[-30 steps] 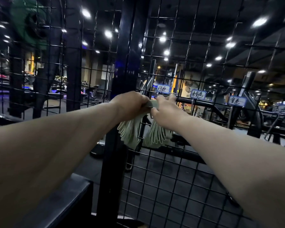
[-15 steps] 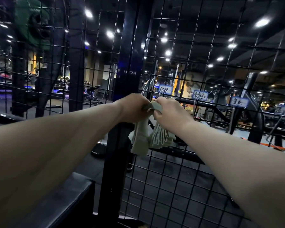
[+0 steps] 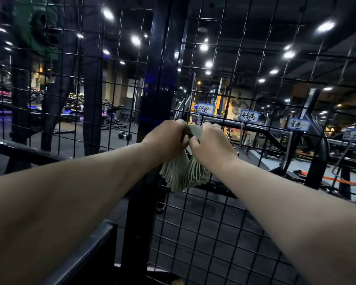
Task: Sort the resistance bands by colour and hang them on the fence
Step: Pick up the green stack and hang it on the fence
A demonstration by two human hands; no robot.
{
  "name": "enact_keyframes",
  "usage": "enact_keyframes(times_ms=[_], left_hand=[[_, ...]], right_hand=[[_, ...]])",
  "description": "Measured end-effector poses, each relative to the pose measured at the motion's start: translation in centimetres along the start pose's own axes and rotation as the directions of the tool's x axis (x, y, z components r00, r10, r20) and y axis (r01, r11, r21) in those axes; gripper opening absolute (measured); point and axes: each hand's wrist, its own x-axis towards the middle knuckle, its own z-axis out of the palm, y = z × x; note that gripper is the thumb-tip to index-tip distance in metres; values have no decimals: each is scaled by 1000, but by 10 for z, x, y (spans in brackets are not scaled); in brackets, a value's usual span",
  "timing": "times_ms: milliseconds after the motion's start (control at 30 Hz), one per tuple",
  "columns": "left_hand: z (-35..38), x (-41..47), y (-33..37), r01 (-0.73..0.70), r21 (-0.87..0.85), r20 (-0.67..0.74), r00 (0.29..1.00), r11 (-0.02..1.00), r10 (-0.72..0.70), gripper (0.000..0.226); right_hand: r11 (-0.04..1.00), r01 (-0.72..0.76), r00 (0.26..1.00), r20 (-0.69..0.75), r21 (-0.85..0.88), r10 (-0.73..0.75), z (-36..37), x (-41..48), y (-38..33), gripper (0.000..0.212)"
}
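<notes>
The black post [image 3: 152, 99] of the fence [image 3: 214, 233] stands at the left, and the work is at the mesh just to its right. Over the last second my fists have drawn together, knuckles now touching, and the fold of the pale green resistance bands [image 3: 183, 175] has humped up between them. I take that to mean I am working the bundle onto a wire, the hanging not yet finished. My left hand [image 3: 167, 138] is curled tight on the fold's left side and my right hand [image 3: 213, 141] on its right side — fingers clamped on rubber. The loose ends hang below both fists in two fans. Just above is the label for green [image 3: 205, 109].
</notes>
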Motion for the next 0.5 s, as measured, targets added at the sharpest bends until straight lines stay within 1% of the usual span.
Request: enact_keyframes(times_ms=[67,133,200,333,367,467,500], left_hand=[[-1,1,0,-1,-11,-13,1000,1000,0,16],[0,0,0,3,-41,2,1000,999,-3,16],[1,0,-1,26,-83,31,999,996,-24,16],[1,0,-2,67,-105,52,997,992,-61,17],[2,-1,-3,76,-115,54,996,991,-70,16],[6,-4,-5,126,-158,60,991,979,-118,17],[8,-5,-5,145,-177,65,989,974,-135,19]], right_hand=[[999,-22,1000,-12,41,22,1,0,1,26],[998,-28,1000,6,51,28,2,0,2,28],[1000,-13,1000,21,20,13,1,0,2,30],[993,42,997,63,-109,-36,0,0,0,26],[994,46,997,60,-104,-40,0,-2,0,26],[1000,-1,1000,27,-4,1,3,-7,1,33],[1000,0,1000,30,-10,0,5,-8,1,34]])
